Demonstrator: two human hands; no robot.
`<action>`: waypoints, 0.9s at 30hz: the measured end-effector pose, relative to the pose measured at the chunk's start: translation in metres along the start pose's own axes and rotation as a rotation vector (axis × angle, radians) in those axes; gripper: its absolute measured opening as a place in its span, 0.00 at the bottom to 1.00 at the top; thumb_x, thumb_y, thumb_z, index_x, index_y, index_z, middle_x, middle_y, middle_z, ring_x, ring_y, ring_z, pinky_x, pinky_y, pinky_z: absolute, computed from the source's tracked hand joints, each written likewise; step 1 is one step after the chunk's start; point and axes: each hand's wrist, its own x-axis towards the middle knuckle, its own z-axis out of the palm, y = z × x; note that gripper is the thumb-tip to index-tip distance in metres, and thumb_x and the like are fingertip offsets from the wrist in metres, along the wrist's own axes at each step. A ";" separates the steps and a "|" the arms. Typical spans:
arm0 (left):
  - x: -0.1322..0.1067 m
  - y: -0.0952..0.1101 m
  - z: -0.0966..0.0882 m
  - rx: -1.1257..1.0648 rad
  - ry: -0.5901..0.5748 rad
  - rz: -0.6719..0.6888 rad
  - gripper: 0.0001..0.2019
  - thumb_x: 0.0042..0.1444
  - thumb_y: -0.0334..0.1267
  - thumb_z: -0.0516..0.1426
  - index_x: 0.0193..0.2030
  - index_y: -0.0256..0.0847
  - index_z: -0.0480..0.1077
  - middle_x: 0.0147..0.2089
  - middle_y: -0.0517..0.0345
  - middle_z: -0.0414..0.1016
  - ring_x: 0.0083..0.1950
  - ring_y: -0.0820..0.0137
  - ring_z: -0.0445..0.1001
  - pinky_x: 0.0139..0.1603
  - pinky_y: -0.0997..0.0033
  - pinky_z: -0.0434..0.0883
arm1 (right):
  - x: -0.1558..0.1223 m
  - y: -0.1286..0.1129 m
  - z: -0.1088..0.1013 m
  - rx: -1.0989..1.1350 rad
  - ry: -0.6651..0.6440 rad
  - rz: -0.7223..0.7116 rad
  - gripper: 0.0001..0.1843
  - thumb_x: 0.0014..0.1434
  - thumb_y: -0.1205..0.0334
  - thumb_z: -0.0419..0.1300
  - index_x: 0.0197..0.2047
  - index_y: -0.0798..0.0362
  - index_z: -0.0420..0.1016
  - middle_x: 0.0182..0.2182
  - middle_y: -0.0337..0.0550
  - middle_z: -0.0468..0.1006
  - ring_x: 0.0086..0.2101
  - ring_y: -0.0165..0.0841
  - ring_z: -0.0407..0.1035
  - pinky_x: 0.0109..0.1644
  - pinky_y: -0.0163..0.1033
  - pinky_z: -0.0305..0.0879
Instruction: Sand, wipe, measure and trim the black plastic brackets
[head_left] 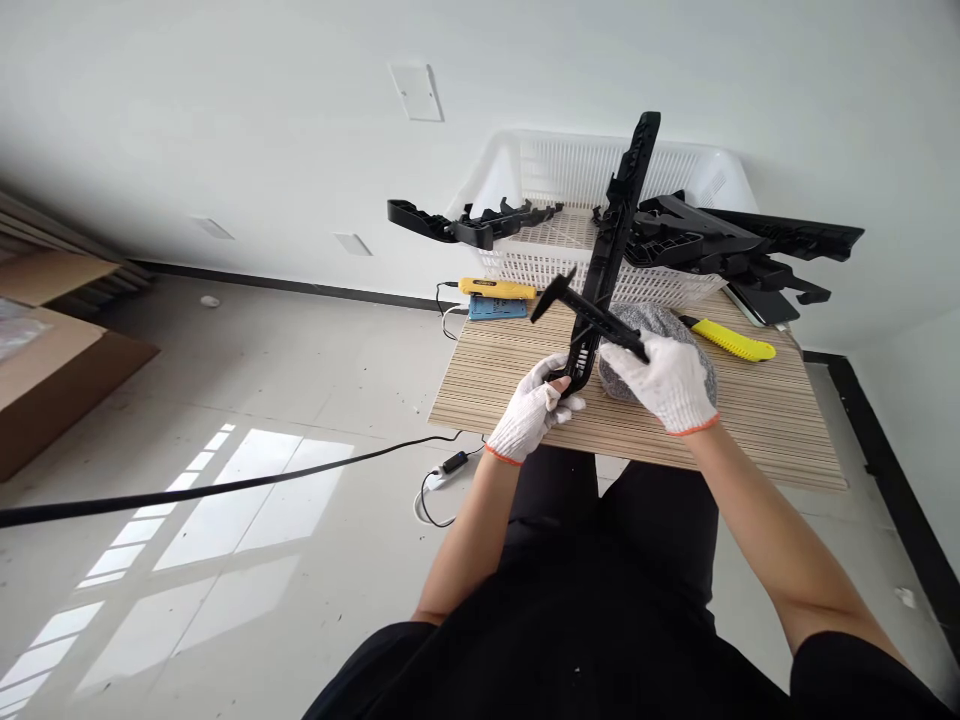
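My left hand [529, 408], in a white knit glove with an orange cuff, is closed on the lower end of a long black plastic trim part [616, 225]. The part stands tilted up and slightly right, its ribbed and clipped side showing. In the same kind of glove, my right hand [664, 380] grips the end of a black caliper [592, 318]. The caliper crosses the trim part, its jaws pointing up and left; whether they touch cannot be made out. Under my right hand lies a grey fabric bundle [616, 384] on the striped wooden table [765, 420].
A white plastic basket [540, 155] by the wall bears more black trim parts [697, 240], some jutting past its rim. On the table lie a yellow corded tool [496, 289], a blue box [498, 308], a yellow utility knife [733, 341] and a phone [761, 303]. Cables [262, 482] run at the left.
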 end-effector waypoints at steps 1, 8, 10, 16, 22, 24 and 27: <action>0.000 0.000 -0.001 -0.008 -0.005 0.001 0.31 0.49 0.40 0.75 0.57 0.41 0.69 0.41 0.62 0.76 0.30 0.74 0.83 0.22 0.82 0.65 | -0.002 0.007 -0.004 -0.037 0.032 -0.013 0.30 0.63 0.30 0.61 0.37 0.49 0.85 0.23 0.45 0.79 0.31 0.44 0.78 0.33 0.41 0.62; 0.001 -0.005 -0.005 -0.033 -0.072 0.016 0.31 0.52 0.47 0.75 0.57 0.40 0.70 0.47 0.58 0.79 0.36 0.71 0.86 0.27 0.81 0.74 | -0.017 0.039 -0.020 -0.375 0.107 -0.055 0.29 0.63 0.35 0.61 0.32 0.54 0.84 0.19 0.50 0.74 0.25 0.42 0.71 0.29 0.42 0.47; 0.002 -0.006 -0.006 -0.043 -0.087 0.015 0.29 0.53 0.47 0.75 0.56 0.41 0.69 0.45 0.59 0.79 0.36 0.70 0.87 0.28 0.80 0.76 | -0.021 0.042 -0.018 -0.421 0.091 -0.074 0.29 0.64 0.38 0.60 0.32 0.56 0.84 0.19 0.52 0.74 0.24 0.41 0.70 0.29 0.43 0.45; 0.004 -0.008 -0.009 -0.065 -0.091 -0.007 0.28 0.53 0.47 0.76 0.52 0.41 0.69 0.46 0.59 0.80 0.37 0.69 0.88 0.30 0.79 0.78 | -0.022 0.044 -0.002 -0.507 0.053 -0.125 0.33 0.68 0.37 0.51 0.35 0.56 0.85 0.22 0.53 0.78 0.24 0.41 0.71 0.30 0.41 0.41; 0.005 -0.011 -0.013 -0.087 -0.105 -0.007 0.32 0.52 0.50 0.77 0.56 0.38 0.71 0.52 0.51 0.82 0.40 0.65 0.88 0.35 0.74 0.82 | -0.019 0.044 0.002 -0.541 0.029 -0.228 0.32 0.71 0.42 0.50 0.52 0.57 0.86 0.26 0.53 0.82 0.26 0.42 0.74 0.30 0.41 0.42; 0.005 -0.012 -0.014 -0.078 -0.118 0.008 0.34 0.53 0.51 0.76 0.61 0.38 0.71 0.55 0.48 0.82 0.42 0.64 0.88 0.37 0.73 0.82 | -0.019 0.047 -0.001 -0.534 0.007 -0.267 0.29 0.71 0.47 0.49 0.55 0.54 0.86 0.29 0.53 0.84 0.26 0.41 0.74 0.30 0.41 0.42; 0.004 -0.013 -0.017 -0.061 -0.141 0.041 0.41 0.52 0.55 0.76 0.67 0.41 0.70 0.59 0.46 0.81 0.44 0.63 0.89 0.38 0.72 0.83 | -0.020 0.052 -0.003 -0.534 -0.001 -0.265 0.30 0.72 0.45 0.48 0.51 0.54 0.87 0.28 0.52 0.84 0.25 0.40 0.72 0.29 0.41 0.43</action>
